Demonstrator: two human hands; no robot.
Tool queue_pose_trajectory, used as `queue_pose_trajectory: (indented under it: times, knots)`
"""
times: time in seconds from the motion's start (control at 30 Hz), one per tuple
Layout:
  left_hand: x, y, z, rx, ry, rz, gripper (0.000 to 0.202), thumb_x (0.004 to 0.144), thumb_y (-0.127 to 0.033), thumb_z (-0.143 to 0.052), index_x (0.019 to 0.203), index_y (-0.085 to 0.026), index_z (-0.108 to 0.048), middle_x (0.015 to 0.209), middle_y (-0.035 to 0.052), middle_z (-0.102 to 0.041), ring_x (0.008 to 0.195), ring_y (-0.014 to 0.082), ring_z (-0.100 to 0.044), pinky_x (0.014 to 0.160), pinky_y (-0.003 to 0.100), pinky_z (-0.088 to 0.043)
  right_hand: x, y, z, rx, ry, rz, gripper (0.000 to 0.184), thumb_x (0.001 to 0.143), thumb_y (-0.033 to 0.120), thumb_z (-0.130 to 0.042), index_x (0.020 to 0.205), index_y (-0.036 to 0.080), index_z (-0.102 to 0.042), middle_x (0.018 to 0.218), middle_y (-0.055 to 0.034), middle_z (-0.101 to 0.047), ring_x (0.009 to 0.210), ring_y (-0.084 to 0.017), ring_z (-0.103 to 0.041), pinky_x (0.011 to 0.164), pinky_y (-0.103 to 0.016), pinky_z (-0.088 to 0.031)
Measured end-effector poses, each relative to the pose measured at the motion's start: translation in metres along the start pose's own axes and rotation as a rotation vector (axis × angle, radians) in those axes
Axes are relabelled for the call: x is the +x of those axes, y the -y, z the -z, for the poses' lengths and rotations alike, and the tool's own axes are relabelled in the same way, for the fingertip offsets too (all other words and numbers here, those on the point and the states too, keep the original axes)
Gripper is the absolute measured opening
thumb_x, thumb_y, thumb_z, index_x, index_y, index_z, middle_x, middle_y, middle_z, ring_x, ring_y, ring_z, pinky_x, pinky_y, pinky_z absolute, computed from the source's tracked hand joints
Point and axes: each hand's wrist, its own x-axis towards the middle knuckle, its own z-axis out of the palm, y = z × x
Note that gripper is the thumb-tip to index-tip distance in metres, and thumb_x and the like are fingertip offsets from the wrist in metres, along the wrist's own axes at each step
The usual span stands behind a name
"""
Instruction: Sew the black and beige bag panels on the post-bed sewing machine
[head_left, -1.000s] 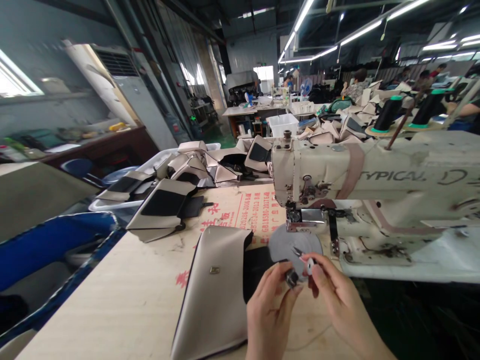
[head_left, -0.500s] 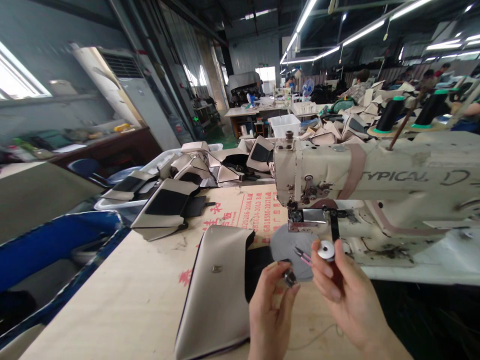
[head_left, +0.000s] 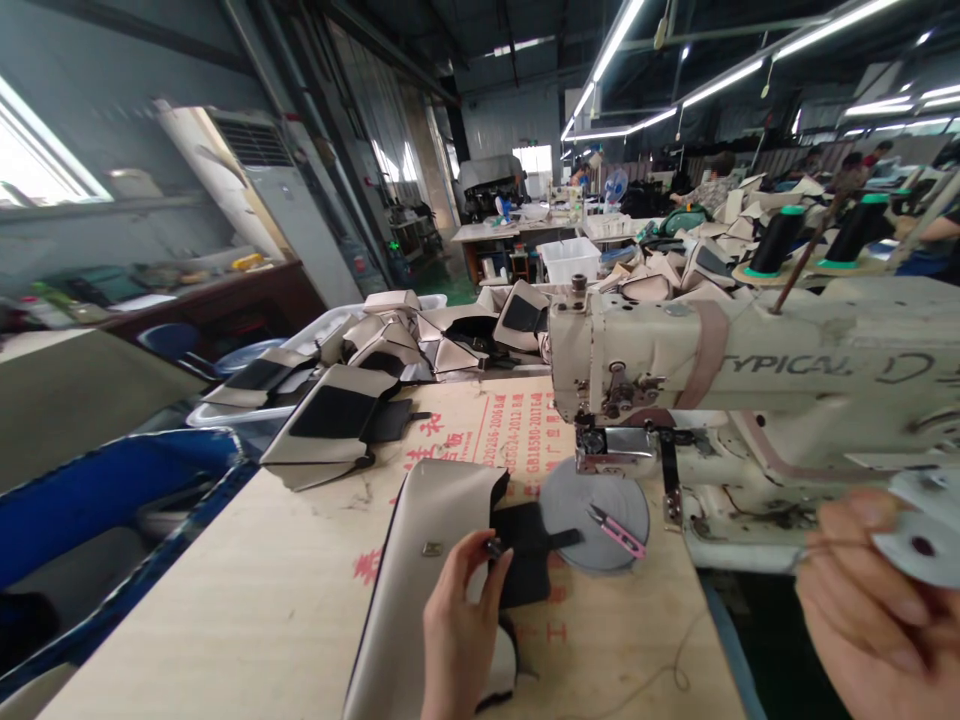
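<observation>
My left hand (head_left: 459, 625) rests on a beige bag panel (head_left: 420, 580) with a black flap (head_left: 525, 565). It pinches a small dark metal part (head_left: 493, 547) between thumb and fingertip. My right hand (head_left: 862, 610) is far out at the right, below the sewing machine's arm (head_left: 750, 365). It holds a blurred silver bobbin (head_left: 921, 530) and a thin thread. Pink snips (head_left: 619, 531) lie on a grey disc (head_left: 592, 508) under the needle head, touching neither hand.
Beige-and-black bag pieces (head_left: 352, 400) are piled at the back of the wooden table (head_left: 247, 600) and in white bins (head_left: 315, 325). Two black thread cones (head_left: 776, 238) stand behind the machine. A blue frame (head_left: 105, 490) runs along the left edge. People work far behind.
My right hand swung right with the bobbin, away from the left hand. The snips now lie on the grey disc. My left hand dropped left onto the bag panel with the metal part.
</observation>
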Motion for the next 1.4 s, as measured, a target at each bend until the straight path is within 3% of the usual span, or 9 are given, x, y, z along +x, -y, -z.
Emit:
queue_pose_trajectory:
  times: [0.23,0.33,0.47,0.67,0.77,0.87,1.07,1.17,1.4]
  knots:
    - [-0.013,-0.051,-0.001,-0.184,0.102,-0.130,0.022,0.072,-0.025,-0.062,0.094,-0.019,-0.060,0.091,0.0037,-0.063,0.078,0.0138,-0.062,0.069,0.021,-0.052,0.016,-0.061,-0.019,0.136,0.205,-0.542,0.032,0.084,0.046,-0.046,0.087,0.015,-0.055,0.054,0.0062,-0.029,0.039,-0.001,-0.016,0.037,-0.017,-0.009]
    - [-0.015,-0.067,-0.004,-0.135,0.134,-0.216,0.008,0.072,-0.024,-0.062,0.078,-0.019,-0.064,0.080,0.0026,-0.063,0.071,0.0123,-0.062,0.062,0.018,-0.051,0.015,-0.085,-0.021,0.095,0.191,-0.586,0.033,0.079,0.048,-0.055,0.083,0.015,-0.053,0.050,0.0092,-0.025,0.038,0.000,-0.012,0.036,-0.016,-0.007]
    - [-0.020,-0.067,-0.009,-0.009,0.151,-0.321,0.015,0.077,-0.020,-0.056,0.088,-0.021,-0.066,0.092,0.0036,-0.066,0.082,0.0136,-0.063,0.072,0.018,-0.052,0.013,-0.085,-0.018,-0.309,0.107,-0.349,0.032,0.074,0.044,-0.061,0.082,0.014,-0.053,0.044,0.0093,-0.032,0.035,-0.002,-0.026,0.035,-0.016,-0.018]
    - [-0.029,-0.068,-0.020,0.069,0.233,-0.407,0.038,0.083,-0.013,-0.043,0.117,-0.023,-0.053,0.113,0.0050,-0.060,0.101,0.0147,-0.058,0.085,0.020,-0.048,0.006,-0.066,-0.018,-0.941,0.184,0.102,0.021,0.082,0.033,-0.051,0.095,0.017,-0.056,0.060,0.0004,-0.054,0.050,-0.010,-0.050,0.048,-0.020,-0.041]
    - [-0.030,-0.071,-0.029,0.047,0.233,-0.383,0.046,0.082,-0.012,-0.043,0.127,-0.024,-0.043,0.118,0.0043,-0.057,0.105,0.0147,-0.056,0.088,0.021,-0.045,0.002,-0.067,-0.018,-1.199,0.237,0.468,0.017,0.081,0.022,-0.054,0.097,0.018,-0.056,0.066,-0.0012,-0.057,0.055,-0.011,-0.054,0.053,-0.021,-0.044]
    - [-0.030,-0.076,-0.034,-0.068,0.261,-0.244,0.043,0.082,-0.014,-0.043,0.123,-0.024,-0.048,0.118,0.0043,-0.057,0.106,0.0159,-0.055,0.091,0.024,-0.044,0.001,-0.073,-0.016,-1.331,0.299,0.662,0.021,0.081,0.015,-0.053,0.102,0.016,-0.053,0.076,-0.0045,-0.063,0.065,-0.014,-0.059,0.059,-0.023,-0.047]
    - [-0.025,-0.094,-0.028,-0.748,0.437,0.309,0.041,0.077,-0.021,-0.055,0.118,-0.021,-0.054,0.120,0.0071,-0.055,0.112,0.0205,-0.050,0.094,0.029,-0.042,0.002,-0.080,-0.007,-1.440,0.347,0.733,0.029,0.082,0.014,-0.052,0.111,0.015,-0.047,0.087,-0.0062,-0.064,0.073,-0.015,-0.062,0.066,-0.025,-0.048]
    - [-0.024,-0.096,-0.025,-1.003,0.421,0.525,0.040,0.076,-0.025,-0.056,0.116,-0.019,-0.055,0.121,0.0100,-0.054,0.115,0.0229,-0.047,0.097,0.034,-0.038,0.001,-0.083,-0.002,-1.489,0.399,0.759,0.033,0.082,0.015,-0.052,0.115,0.015,-0.045,0.089,-0.0072,-0.064,0.074,-0.016,-0.062,0.065,-0.026,-0.048]
    - [-0.032,-0.088,-0.038,-1.042,0.271,0.565,0.045,0.071,-0.031,-0.065,0.114,-0.020,-0.057,0.121,0.0098,-0.055,0.116,0.0252,-0.044,0.100,0.036,-0.035,-0.002,-0.086,0.002,-1.676,0.519,0.848,0.045,0.084,0.010,-0.039,0.129,0.008,-0.037,0.080,-0.0096,-0.063,0.063,-0.017,-0.059,0.056,-0.027,-0.047]
